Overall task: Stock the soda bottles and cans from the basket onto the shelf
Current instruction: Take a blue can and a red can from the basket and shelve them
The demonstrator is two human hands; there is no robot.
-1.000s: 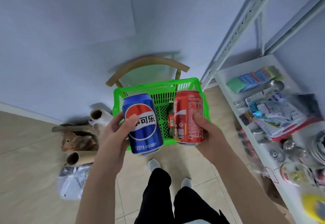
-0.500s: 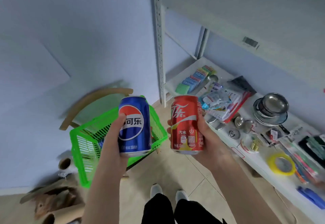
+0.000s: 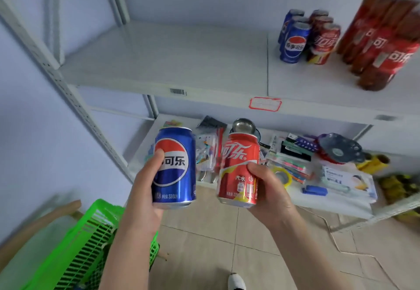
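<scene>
- Head view: I see the left hand (image 3: 145, 189) wrapped round a blue Pepsi can (image 3: 176, 167), thumb lying across the logo, the can upright.
- The right hand (image 3: 268, 192) grips a red Coca-Cola can (image 3: 238, 167), thumb pressed on its front. This can leans a little to the right.
- Both cans are held in the air side by side, near each other but apart, in front of the lower shelf (image 3: 336, 205).
- I read the middle shelf (image 3: 170, 57) as above and behind them. On its right end stand a row of blue cans (image 3: 293, 41), a row of red cans (image 3: 322, 41) just beside it, and cola bottles (image 3: 381, 44) further right, blurred.
- The green basket (image 3: 91, 244) sits at lower left under the left forearm. I cannot make out its contents.
- The lower shelf carries a steel bowl (image 3: 243, 126), a tape roll (image 3: 281, 175) and assorted packets.
</scene>
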